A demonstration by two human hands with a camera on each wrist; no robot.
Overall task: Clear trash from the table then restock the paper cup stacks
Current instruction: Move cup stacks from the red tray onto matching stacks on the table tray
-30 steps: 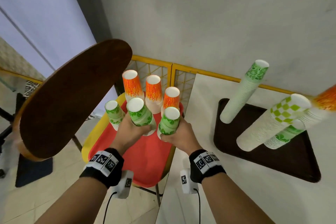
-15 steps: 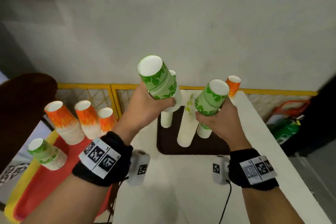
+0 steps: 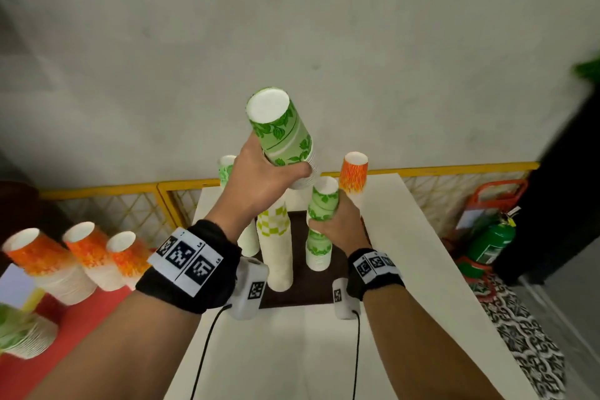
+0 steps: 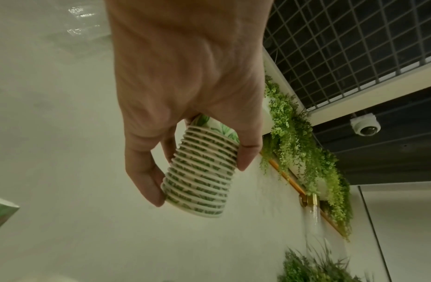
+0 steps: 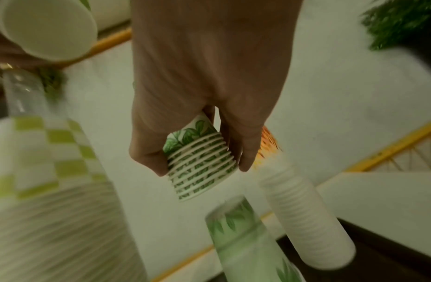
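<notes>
green fire extinguisher (image 3: 493, 242); yellow mesh railing (image 3: 123, 201); ceiling camera (image 4: 365, 126); hanging ferns (image 4: 303, 145)

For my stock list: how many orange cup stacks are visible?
4. On the red tray, left: first stack, second stack, third stack. The fourth stack stands beyond the right hand, at the table's far side. More may be hidden.

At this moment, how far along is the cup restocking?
Done: no trash shows on the white table. In hand: each hand holds a short stack of green leaf-print paper cups, left hand raised, right hand just above the matching green stack on the dark tray. Left: seating both, then the orange cup stacks on the red tray.
</notes>
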